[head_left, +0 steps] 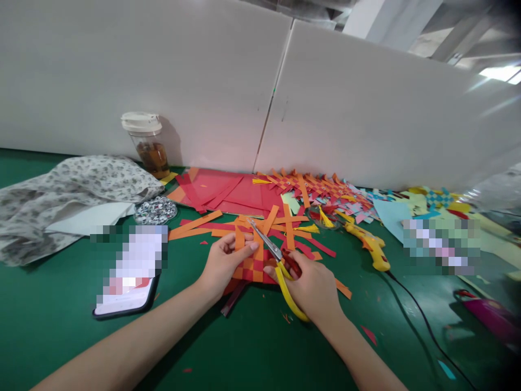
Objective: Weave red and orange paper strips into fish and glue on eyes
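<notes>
In my right hand is a pair of scissors with yellow and red handles. Its blades point up and left, over the loose strip ends of a woven paper piece. That piece is a checkered weave of orange and red strips, low over the table's middle. My left hand pinches it at its left side, thumb on top. Loose orange and red paper strips fan out behind and beside it. Whether the blades are closed on a strip I cannot tell.
A phone stands tilted at left, near patterned cloth and a lidded drink cup. A yellow glue gun with a black cord lies right. Red sheets, finished-looking weaves and paper scraps line the grey partition.
</notes>
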A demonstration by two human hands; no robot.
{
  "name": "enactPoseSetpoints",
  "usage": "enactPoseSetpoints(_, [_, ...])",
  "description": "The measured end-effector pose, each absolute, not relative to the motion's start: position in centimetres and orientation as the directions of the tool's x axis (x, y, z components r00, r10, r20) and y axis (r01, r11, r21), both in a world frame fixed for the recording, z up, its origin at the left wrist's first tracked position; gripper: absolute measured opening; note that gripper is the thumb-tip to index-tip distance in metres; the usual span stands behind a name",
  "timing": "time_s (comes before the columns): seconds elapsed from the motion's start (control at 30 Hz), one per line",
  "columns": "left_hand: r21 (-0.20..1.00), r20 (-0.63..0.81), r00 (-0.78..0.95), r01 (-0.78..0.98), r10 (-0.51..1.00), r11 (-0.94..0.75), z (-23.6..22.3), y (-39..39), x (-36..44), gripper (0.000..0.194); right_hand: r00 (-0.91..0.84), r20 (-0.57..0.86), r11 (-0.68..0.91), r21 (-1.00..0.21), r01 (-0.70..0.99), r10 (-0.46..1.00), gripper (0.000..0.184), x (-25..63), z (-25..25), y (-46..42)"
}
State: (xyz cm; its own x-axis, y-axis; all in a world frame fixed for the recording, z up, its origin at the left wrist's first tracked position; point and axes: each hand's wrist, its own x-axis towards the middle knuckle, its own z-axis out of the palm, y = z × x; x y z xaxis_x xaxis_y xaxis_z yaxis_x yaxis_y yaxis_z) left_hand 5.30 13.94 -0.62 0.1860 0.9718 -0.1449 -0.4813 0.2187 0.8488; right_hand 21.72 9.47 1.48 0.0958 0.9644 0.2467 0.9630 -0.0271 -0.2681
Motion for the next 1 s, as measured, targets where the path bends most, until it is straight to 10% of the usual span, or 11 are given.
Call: enactPoseSetpoints(1.0, [0.876, -0.087, 0.151, -0.46, 0.985, 0.148, -0.61, 13.92, 5.39, 0.018, 0.013, 0.254, 0.041, -0.205, 0.978, 0.967, 0.033, 21.96, 1.25, 9.46])
